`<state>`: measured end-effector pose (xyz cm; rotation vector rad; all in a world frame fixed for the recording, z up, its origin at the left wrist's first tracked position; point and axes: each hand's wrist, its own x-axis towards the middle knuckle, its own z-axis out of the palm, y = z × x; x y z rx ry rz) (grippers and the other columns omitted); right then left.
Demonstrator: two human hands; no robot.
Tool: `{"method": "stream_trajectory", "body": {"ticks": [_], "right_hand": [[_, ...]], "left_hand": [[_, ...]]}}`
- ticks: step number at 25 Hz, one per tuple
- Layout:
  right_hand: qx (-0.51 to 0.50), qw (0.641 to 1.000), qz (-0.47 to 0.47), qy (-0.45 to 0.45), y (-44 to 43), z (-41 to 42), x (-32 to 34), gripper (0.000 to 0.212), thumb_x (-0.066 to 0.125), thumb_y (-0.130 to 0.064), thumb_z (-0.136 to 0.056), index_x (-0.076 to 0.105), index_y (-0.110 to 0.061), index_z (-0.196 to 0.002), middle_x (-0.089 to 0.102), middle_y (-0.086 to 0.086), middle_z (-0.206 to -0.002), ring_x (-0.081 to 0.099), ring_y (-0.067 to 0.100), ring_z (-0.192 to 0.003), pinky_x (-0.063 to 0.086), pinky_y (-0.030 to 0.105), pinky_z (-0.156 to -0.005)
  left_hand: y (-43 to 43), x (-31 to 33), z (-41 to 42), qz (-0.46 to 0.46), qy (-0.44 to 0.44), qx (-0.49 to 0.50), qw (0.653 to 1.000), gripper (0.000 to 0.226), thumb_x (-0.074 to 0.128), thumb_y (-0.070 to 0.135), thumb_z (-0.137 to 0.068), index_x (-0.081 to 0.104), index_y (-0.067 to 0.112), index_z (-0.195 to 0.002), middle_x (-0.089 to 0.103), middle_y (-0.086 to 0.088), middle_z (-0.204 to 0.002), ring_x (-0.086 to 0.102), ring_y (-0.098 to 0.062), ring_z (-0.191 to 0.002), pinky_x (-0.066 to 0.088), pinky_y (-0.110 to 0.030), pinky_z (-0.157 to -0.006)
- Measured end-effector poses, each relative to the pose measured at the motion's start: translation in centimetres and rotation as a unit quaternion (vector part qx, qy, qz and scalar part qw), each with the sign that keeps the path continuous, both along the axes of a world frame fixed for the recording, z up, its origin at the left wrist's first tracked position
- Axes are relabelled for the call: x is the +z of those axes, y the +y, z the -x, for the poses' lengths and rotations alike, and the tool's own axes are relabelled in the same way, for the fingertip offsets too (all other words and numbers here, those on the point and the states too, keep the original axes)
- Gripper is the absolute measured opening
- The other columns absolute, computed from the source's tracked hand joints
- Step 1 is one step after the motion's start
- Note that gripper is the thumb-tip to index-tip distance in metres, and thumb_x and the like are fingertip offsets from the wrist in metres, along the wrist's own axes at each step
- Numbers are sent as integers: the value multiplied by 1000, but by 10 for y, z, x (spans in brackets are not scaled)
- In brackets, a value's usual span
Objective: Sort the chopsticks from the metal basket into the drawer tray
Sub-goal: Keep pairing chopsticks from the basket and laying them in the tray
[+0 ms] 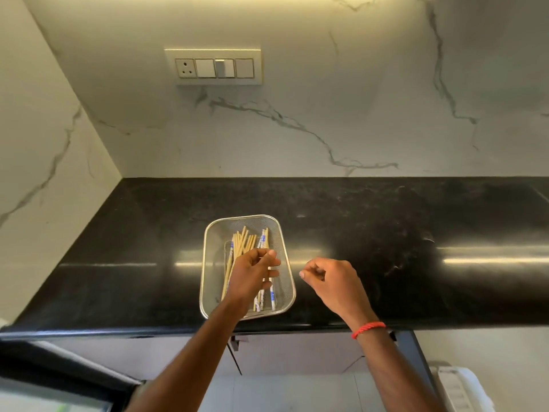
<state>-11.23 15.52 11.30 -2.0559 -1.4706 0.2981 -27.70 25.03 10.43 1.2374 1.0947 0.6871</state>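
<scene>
A rectangular metal mesh basket [214, 263] stands on the black countertop near its front edge. Inside lie several bare wooden chopsticks [242, 242] and several in white and blue paper sleeves [262, 239]. My left hand [252, 276] hovers over the middle of the basket, thumb and loosely curled fingers apart above the chopsticks, with nothing visibly held. My right hand [329, 281] hangs over the counter just right of the basket, fingers loosely curled and holding nothing. A red thread band is on that wrist. No drawer tray is in view.
The glossy black countertop [416, 233] runs left to right against a white marble wall with a switch plate [214, 66]. Below the counter edge are closed grey cabinet fronts [297, 352] with a dark handle. A white appliance [457, 388] sits at the lower right.
</scene>
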Motion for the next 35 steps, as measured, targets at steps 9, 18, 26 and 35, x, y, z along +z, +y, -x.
{"method": "stream_trajectory", "body": {"ticks": [9,18,26,35], "right_hand": [[3,996,86,-20,72,72,-31,23,67,-33,-89,68,-19,-107,74,-2,-103,70,13,-91,59,28,-81],[-79,987,131,-53,89,104,-52,26,51,-20,-99,54,-20,-124,70,0,-106,70,11,-89,59,24,-78],[-82,852,2,518,88,86,14,14,66,-9,-88,75,-1,-94,72,18,-80,67,21,-60,53,23,-51],[-80,764,-99,632,114,94,10,27,57,-23,-95,67,-8,-116,74,20,-91,71,24,-72,58,26,-59]], "left_hand": [[56,-7,60,49,-55,66,995,36,45,41,-102,68,13,-107,77,-10,-96,73,-24,-86,59,-39,-79],[95,-24,86,61,-50,1,997,35,48,42,-100,68,14,-107,77,-9,-97,74,-26,-88,59,-39,-77],[107,-27,71,-240,123,-211,939,45,69,23,-90,57,40,-130,53,12,-144,43,-9,-136,39,-40,-111],[111,-13,74,-269,57,-231,933,19,56,28,-99,72,20,-92,75,1,-82,71,-13,-71,56,-29,-60]]}}
